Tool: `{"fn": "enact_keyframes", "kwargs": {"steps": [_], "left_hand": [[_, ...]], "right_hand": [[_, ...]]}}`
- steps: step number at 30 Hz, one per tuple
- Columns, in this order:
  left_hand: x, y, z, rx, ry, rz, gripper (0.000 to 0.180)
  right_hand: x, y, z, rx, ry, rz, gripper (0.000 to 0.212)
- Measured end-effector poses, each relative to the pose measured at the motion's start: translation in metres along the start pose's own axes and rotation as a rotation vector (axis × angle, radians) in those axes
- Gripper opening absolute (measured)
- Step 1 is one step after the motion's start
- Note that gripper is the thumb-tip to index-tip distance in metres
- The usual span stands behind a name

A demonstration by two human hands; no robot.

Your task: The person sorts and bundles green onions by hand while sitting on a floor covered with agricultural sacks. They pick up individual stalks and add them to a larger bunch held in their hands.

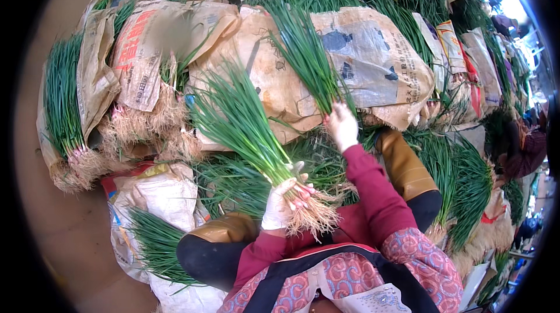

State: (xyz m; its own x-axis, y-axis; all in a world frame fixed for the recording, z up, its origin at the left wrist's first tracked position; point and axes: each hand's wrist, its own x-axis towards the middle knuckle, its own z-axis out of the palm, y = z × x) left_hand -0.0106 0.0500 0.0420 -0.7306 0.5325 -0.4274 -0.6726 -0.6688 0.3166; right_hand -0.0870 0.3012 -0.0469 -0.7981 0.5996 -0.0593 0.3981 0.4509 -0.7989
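My left hand (277, 203), in a white glove, is closed round a thick bunch of spring onions (248, 129) near their pinkish bulbs. Its green leaves point up and to the left, and the pale, tangled roots (315, 215) hang out over my lap. Further off and to the right, my gloved right hand (342, 126) grips a slimmer bunch of spring onions (303, 53) by the lower end. Those leaves lie over the tan woven sacks (373, 51), pointing away from me. My right fingers hide the lower end of this bunch.
Loose spring onions (233, 182) lie between my knees and the sack-covered pile. Rooted bundles (73, 109) stand at the left edge. More greens (157, 243) rest on white sacks (166, 190) at lower left, others (469, 182) at right. Another person (525, 150) sits at far right.
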Motion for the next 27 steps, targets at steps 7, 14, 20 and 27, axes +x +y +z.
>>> {"fn": "enact_keyframes", "kwargs": {"steps": [7, 14, 20, 27], "left_hand": [[0.006, 0.004, 0.002, 0.019, -0.103, -0.031, 0.063], [0.008, 0.000, -0.005, 0.052, -0.011, -0.034, 0.044], [0.013, -0.002, -0.020, 0.166, -0.043, -0.143, 0.029], [0.010, -0.008, -0.010, 0.264, 0.084, -0.106, 0.024]], "right_hand": [[0.042, -0.011, -0.008, 0.096, -0.161, 0.170, 0.018], [0.000, -0.032, -0.030, 0.201, -0.259, -0.191, 0.014], [-0.126, -0.070, -0.044, 0.383, -0.673, -0.007, 0.014], [-0.106, -0.095, -0.022, 0.270, -0.755, 0.106, 0.024]]}}
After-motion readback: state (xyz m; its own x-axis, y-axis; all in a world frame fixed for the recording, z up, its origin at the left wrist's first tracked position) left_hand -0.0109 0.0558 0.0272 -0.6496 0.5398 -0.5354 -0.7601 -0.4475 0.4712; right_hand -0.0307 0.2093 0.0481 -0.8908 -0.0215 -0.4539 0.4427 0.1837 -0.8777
